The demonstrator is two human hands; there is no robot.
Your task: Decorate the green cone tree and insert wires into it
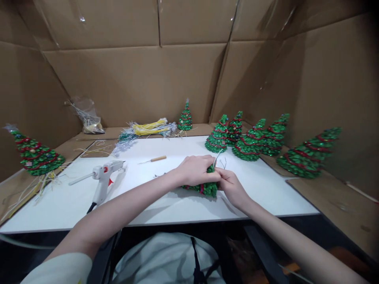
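Observation:
A small green artificial Christmas tree [211, 190] with red garland lies on its side on the white tabletop. My left hand [195, 169] is wrapped over it from above and covers most of it. At the tree's base end, my right hand [232, 187] is closed in a pinch, its fingertips meeting my left hand. A thin pale wire [218, 157] stands up from between the two hands, by the right fingertips. Its lower end is hidden by the fingers. A few short dark wires [223, 162] lie just behind the hands.
A white glue gun [104, 179] stands at the left with its glue stick sticking out; a wooden-handled awl [158, 159] lies nearby. Bundled tinsel and yellow wires [151, 128] and a plastic bag [90, 120] are behind. Finished trees [250, 142] stand right, another tree [37, 156] left. Cardboard walls [133, 83] enclose the table.

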